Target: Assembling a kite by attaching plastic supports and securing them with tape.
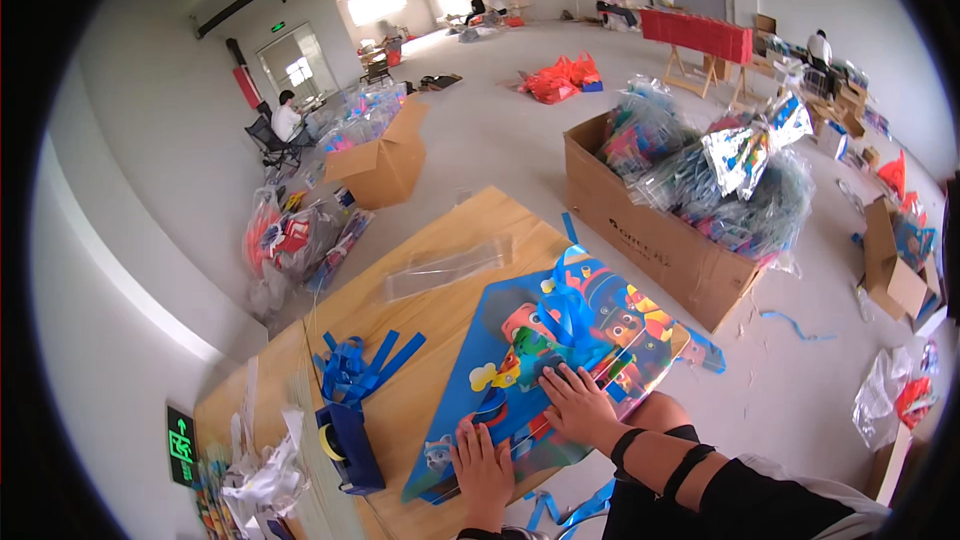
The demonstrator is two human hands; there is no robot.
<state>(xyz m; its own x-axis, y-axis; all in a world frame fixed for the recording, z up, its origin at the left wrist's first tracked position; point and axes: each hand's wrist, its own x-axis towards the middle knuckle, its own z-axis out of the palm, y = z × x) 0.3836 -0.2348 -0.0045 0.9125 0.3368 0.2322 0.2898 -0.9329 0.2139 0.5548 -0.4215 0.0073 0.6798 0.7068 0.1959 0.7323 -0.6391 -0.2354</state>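
On the wooden table (440,250) lies a flat, glossy blue sheet (450,400) printed with colourful cartoon figures. It tapers to a corner near me, and its kind is not plain. A loose heap of blue ribbon (568,315) rests on its far part. My left hand (482,465) lies flat on the sheet's near edge, fingers stretched. Farther right, my right hand (582,408) also presses flat on the sheet, fingers spread. Neither hand grips anything. Left of the sheet stand a dark blue tape dispenser (350,448) and a bunch of cut blue strips (355,365).
A clear plastic strip (450,268) lies on the table's far part. White straps (265,480) bunch at the left. Beyond the table stands a large carton (640,230) heaped with wrapped packages; another carton (385,170) is farther left. Several people sit around the room.
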